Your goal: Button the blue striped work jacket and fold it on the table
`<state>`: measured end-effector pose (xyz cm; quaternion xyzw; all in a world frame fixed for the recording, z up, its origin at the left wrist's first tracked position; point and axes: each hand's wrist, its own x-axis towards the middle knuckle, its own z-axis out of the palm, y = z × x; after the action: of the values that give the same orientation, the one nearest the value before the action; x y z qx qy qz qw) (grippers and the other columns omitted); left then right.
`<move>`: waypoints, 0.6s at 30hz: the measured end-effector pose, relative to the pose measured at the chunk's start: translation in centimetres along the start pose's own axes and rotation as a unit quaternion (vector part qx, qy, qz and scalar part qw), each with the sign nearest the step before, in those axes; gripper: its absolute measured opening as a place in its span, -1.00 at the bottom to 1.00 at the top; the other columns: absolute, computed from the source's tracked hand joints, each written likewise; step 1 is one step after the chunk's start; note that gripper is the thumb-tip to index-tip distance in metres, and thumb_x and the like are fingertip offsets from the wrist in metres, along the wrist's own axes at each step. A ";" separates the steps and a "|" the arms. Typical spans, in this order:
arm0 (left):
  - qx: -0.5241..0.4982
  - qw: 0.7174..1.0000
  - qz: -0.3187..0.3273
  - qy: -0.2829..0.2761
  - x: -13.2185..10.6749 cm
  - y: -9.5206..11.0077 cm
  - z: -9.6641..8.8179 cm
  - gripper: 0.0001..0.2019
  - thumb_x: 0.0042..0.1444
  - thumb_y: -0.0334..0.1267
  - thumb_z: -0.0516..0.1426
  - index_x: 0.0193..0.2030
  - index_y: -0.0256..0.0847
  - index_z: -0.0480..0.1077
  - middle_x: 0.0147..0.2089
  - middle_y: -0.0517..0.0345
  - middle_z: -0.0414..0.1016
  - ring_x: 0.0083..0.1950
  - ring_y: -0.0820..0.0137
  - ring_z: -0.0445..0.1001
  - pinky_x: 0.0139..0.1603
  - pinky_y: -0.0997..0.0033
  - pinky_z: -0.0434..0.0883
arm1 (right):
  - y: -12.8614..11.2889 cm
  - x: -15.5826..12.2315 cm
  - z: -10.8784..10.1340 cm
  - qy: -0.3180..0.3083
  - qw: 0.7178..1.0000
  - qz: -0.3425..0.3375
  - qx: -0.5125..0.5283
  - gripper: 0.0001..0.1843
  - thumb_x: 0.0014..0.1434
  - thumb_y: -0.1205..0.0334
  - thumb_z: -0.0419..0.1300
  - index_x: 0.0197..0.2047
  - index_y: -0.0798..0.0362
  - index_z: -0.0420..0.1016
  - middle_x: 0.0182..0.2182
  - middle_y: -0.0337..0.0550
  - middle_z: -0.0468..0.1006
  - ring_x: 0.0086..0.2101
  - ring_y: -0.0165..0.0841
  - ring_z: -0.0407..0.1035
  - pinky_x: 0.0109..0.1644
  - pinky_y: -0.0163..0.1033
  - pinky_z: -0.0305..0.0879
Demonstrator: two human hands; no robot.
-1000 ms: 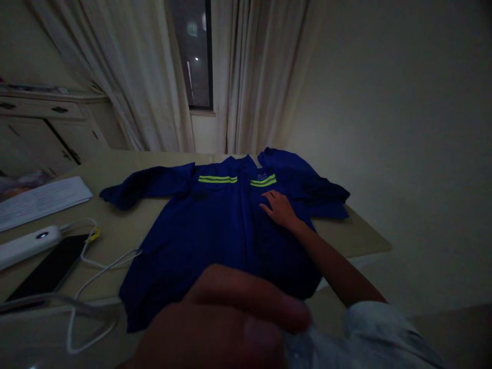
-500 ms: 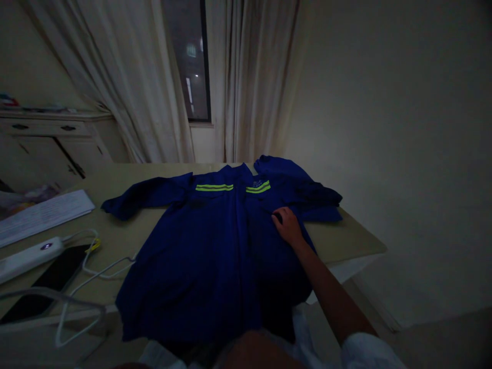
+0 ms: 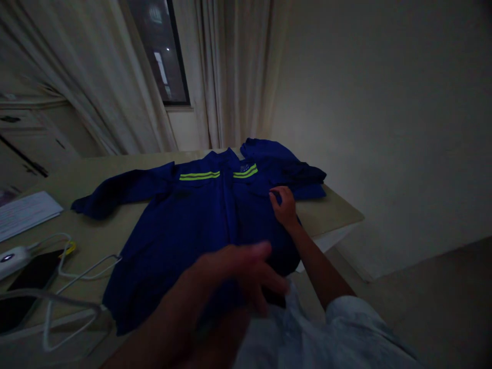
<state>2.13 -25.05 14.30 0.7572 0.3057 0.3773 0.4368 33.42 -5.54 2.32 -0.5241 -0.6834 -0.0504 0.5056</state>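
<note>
Nearest the camera, the left hand (image 3: 234, 274) is blurred, its fingers loosely spread and holding nothing, hovering over the near hem of the dark blue long-sleeved work jacket with neon yellow-green chest stripes (image 3: 192, 220). The jacket lies front-up and spread flat on the beige table (image 3: 338, 215), its hem at the near edge and its collar towards the window. To the left of it lie a looped white cable (image 3: 77, 266) and a black flat phone (image 3: 23, 277). Further out, the right hand (image 3: 284, 205) rests on the jacket's right front with its fingers curled; whether it pinches the cloth I cannot tell. Beyond hang pale cream curtains (image 3: 230, 77) beside a dark window (image 3: 161, 51)
</note>
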 end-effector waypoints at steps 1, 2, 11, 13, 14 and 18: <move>0.032 0.999 -0.012 -0.013 1.5 -1.3 -0.6 -0.48 0.39 0.01 0.04 0.45 0.16 0.19 0.17 0.07 0.58 0.12 0.19 0.55 0.14 0.15 0.55 | -0.4 -0.5 -1.0 0.015 1.000 0.010 -0.003 -0.72 0.42 0.06 0.08 -0.08 0.03 0.53 -0.14 -0.01 0.56 -0.08 -0.17 0.43 0.11 -0.04 0.35; 0.081 0.996 -0.026 -0.026 3.2 -3.1 -1.2 -0.51 0.41 0.00 0.01 0.43 0.08 0.24 0.22 0.04 0.55 0.17 0.19 0.53 0.22 0.12 0.50 | -0.7 -1.2 -2.0 0.020 0.999 0.024 -0.014 -0.70 0.43 0.04 0.07 -0.08 0.03 0.53 -0.14 0.00 0.56 -0.08 -0.17 0.43 0.12 -0.04 0.35; 0.475 0.863 -0.165 -0.058 11.9 -19.2 -1.4 -0.26 0.34 0.32 -0.13 0.57 0.13 0.00 0.64 0.05 -0.15 0.61 -0.21 -0.22 0.44 -0.52 -0.19 | 1.5 -8.2 -3.5 -0.160 0.955 0.103 -0.229 -0.35 0.37 -0.26 0.07 0.28 0.04 0.44 0.22 0.21 0.44 0.18 0.05 0.33 0.27 0.16 0.22; 0.478 0.861 -0.162 -0.064 13.0 -20.3 -1.4 -0.27 0.34 0.32 -0.16 0.56 0.14 0.00 0.64 0.06 -0.15 0.61 -0.21 -0.21 0.44 -0.51 -0.18 | 2.3 -7.8 -2.8 -0.174 0.948 0.094 -0.249 -0.34 0.36 -0.27 0.08 0.27 0.05 0.45 0.21 0.23 0.45 0.19 0.07 0.32 0.28 0.17 0.20; 0.479 0.861 -0.160 -0.064 13.6 -20.6 -1.6 -0.28 0.35 0.32 -0.17 0.57 0.15 -0.01 0.64 0.07 -0.16 0.61 -0.20 -0.21 0.44 -0.51 -0.17 | 2.6 -7.3 -2.4 -0.174 0.946 0.091 -0.258 -0.33 0.36 -0.28 0.09 0.26 0.06 0.46 0.20 0.24 0.44 0.19 0.08 0.31 0.28 0.18 0.19; 0.469 0.866 -0.162 -0.059 15.4 -21.1 -3.1 -0.26 0.39 0.24 -0.27 0.61 0.00 -0.16 0.63 0.05 -0.12 0.61 -0.11 -0.16 0.46 -0.43 -0.12 | 3.6 -4.3 -1.2 -0.170 0.935 0.095 -0.295 -0.35 0.32 -0.30 0.13 0.16 0.06 0.52 0.23 0.28 0.37 0.15 0.13 0.28 0.20 0.24 0.22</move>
<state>4.85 -2.46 1.19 0.8337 0.5385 0.0678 0.1021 36.66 -7.50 -1.98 -0.7128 -0.6608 -0.1120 0.2065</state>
